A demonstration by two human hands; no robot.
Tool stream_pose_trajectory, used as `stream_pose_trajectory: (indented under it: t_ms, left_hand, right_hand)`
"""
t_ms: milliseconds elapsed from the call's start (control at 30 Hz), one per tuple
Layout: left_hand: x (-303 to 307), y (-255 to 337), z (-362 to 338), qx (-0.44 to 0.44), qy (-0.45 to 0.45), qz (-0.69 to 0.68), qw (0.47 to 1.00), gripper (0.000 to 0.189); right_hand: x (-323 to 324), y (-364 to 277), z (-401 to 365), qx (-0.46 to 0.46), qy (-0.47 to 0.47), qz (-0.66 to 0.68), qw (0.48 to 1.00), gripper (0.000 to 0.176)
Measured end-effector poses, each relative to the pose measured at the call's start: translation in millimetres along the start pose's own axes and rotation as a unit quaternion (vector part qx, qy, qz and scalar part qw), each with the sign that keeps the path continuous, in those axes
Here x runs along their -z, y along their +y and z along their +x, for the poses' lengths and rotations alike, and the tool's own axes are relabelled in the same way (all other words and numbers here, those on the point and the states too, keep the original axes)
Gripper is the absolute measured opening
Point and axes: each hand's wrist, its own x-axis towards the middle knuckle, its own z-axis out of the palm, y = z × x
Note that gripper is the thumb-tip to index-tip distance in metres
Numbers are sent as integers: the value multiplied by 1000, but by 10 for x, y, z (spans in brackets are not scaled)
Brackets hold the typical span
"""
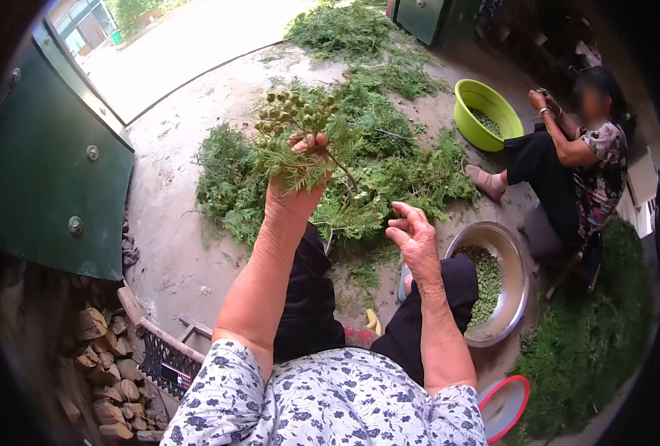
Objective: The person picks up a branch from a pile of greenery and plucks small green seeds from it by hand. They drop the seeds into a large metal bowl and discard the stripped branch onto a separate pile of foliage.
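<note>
In my left hand is an evergreen sprig, held up in front of me by its stem. Round green cones cluster at its top, and flat feathery leaves hang over my fingers. My right hand is raised above my right knee, with its fingers apart and nothing visible between them. It is nearest the metal basin, which stands beside my right leg. Many small green cones lie in that basin. Below and beyond both hands, a heap of cut green branches covers the floor.
A co-worker sits at the right, hands raised, near a lime-green tub with cones inside. More greenery lies at the lower right by a red-rimmed container. Split firewood is stacked lower left, below a green metal door.
</note>
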Motion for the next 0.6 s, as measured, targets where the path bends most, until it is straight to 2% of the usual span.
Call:
stream_pose_trajectory:
  t_ms: [33, 67, 100, 167, 200, 267, 300, 367, 433, 467, 600]
  left_hand:
    - [4, -6, -35, 27, -60, -56, 996, 9]
    - [45, -3, -20, 27, -50, -45, 997, 5]
    - [24, -39, -55, 32, -51, -44, 997, 5]
    - [-27, -59, -153, 54, -74, -60, 994, 7]
    - [-32, -116, -217, 52, -86, -56, 993, 9]
    - [-24, -208, -350, 69, -68, -49, 994, 10]
    - [-25, -261, -422, 88, -50, -46, 994, 12]
    - [-83, -323, -599, 107, -48, -23, 993, 17]
    - [-96, -380, -740, 135, 21, 54, 989, 23]
    - [-118, -385, -814, 154, 14, 123, 980, 27]
    - [-39, -480, -1050, 213, 62, 140, 965, 28]
  right_hand:
    - [-58, -103, -39, 4, -10, -28, 1000, 54]
    - [-100, -81, -54, -11, -19, -36, 999, 69]
    - [-135, -56, -62, -28, -35, -31, 999, 70]
    - [-179, -115, -131, -97, -29, 186, 977, 55]
    - [-182, -131, -152, -95, -31, 186, 977, 55]
    - [-181, -135, -189, -90, 29, 280, 955, 33]
    - [-157, -193, -221, -89, 30, 280, 956, 33]
    - [-97, -375, -311, -42, 82, 237, 967, 21]
    - [-53, -405, -390, -34, 97, 242, 965, 19]
    - [-42, -398, -440, -15, 124, 230, 965, 18]
    - [-11, -468, -638, 18, 184, 144, 972, 15]
